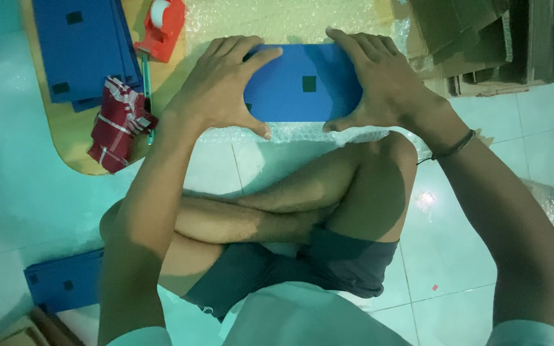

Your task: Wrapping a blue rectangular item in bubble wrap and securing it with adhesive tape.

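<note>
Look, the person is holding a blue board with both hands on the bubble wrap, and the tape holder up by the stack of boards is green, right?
Not quite. The tape holder is red-orange, not green, as the head view shows. The rest holds: the left hand and right hand hold the blue board on the bubble wrap, and the tape holder sits beside the stack of boards.

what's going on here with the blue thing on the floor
A person sits cross-legged on a tiled floor, with both hands on a flat blue box that lies on a sheet of bubble wrap. The left hand grips its left edge and the right hand its right edge, thumbs at the near edge. To the left, a stack of similar blue boxes, a red tape dispenser and a red checked cloth rest on a wooden board. Flattened cardboard is piled at the upper right.
</note>
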